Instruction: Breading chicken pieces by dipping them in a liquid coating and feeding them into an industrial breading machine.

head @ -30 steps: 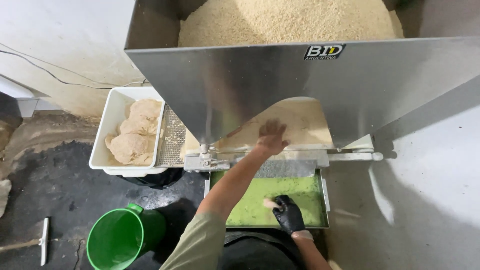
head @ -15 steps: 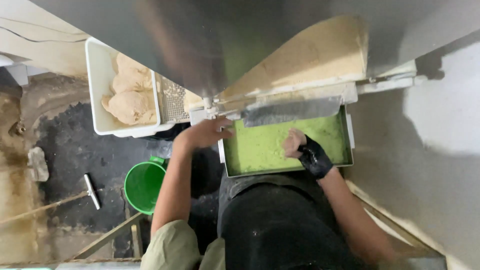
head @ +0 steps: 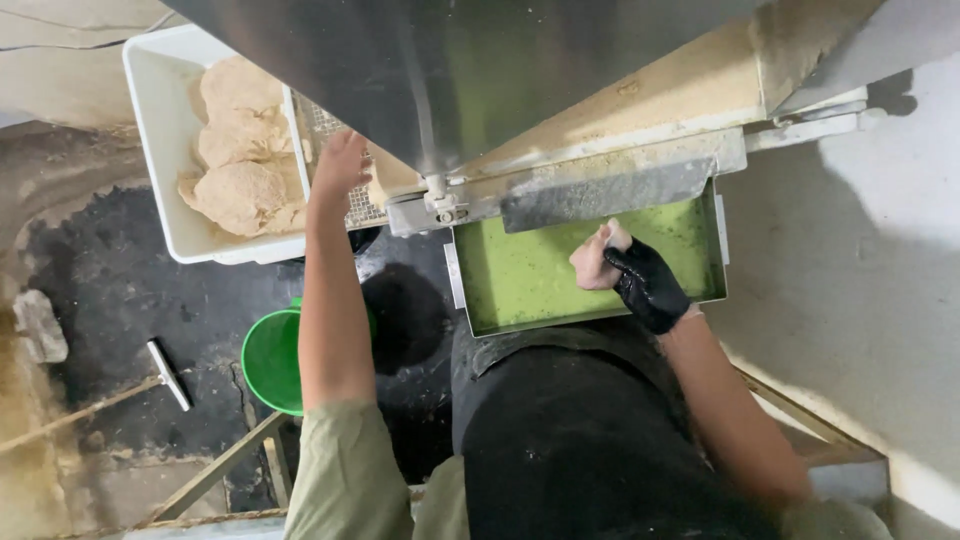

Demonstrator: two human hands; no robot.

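Observation:
My left hand (head: 340, 162) is stretched out over a wire mesh (head: 345, 170) between the white tub (head: 150, 150) and the steel machine (head: 450, 70). Its fingers lie flat with nothing visible in them. The tub holds several pale breaded pieces (head: 240, 190). My right hand (head: 645, 285), in a black glove, grips a pale lump of food (head: 595, 262) just above the green tray (head: 520, 285), which sits under the machine's outlet. The tray's bottom is coated with green batter.
A green bucket (head: 268, 360) stands on the dark wet floor below my left arm. A short-handled tool (head: 168, 375) and a stone (head: 40, 325) lie at the left. A pale wall (head: 860, 300) runs along the right.
The view has tipped down from the crumb-filled hopper. My left hand moved from the machine's outlet leftward to the mesh by the tub. My right hand stays over the green tray with the lump.

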